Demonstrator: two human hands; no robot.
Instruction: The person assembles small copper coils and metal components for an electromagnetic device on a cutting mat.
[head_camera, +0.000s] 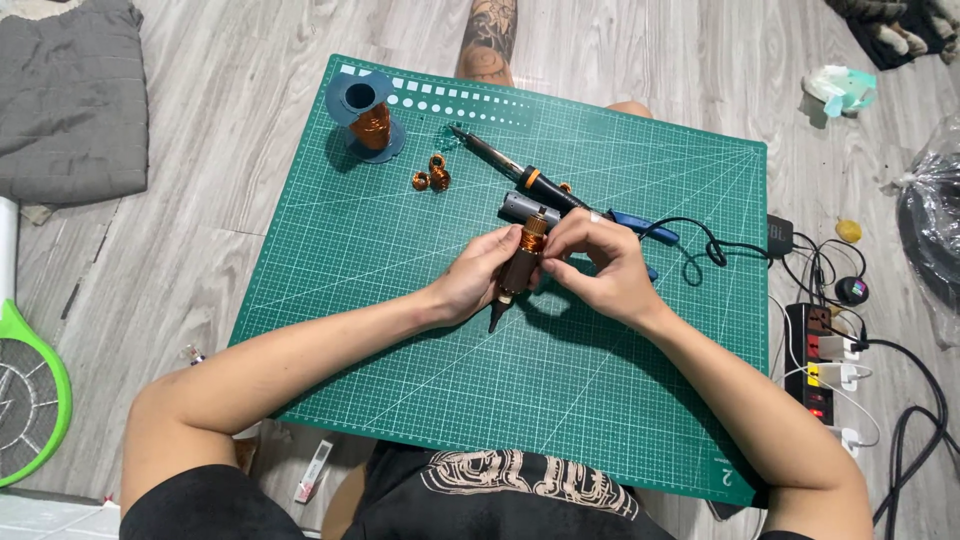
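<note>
A dark brown rod (520, 270), wound near its upper end with a band of copper wire (534, 238), is being held upright just above the middle of the green cutting mat (420, 300), which is lying on the wooden floor (220, 150). The rod is being gripped on its left side by the left hand (478, 278), whose fingers are being kept curled round it. The wire end is being pinched between the thumb and fingertips of the right hand (600, 262), pressed together close to the coil. By the look of it, the winding of the coil is the step in hand; the next turn is judged to call for steady tension and close, even laying beside the last loop.

Just behind the hands, a soldering iron (510, 170) with an orange collar is lying on the mat, beside a grey cylinder (520, 206) and blue-handled pliers (645, 228). Farther back, a spool of copper wire (368, 118) and two small copper coils (431, 176) are resting. A power strip (815, 360) is lying to the right, off the mat.
</note>
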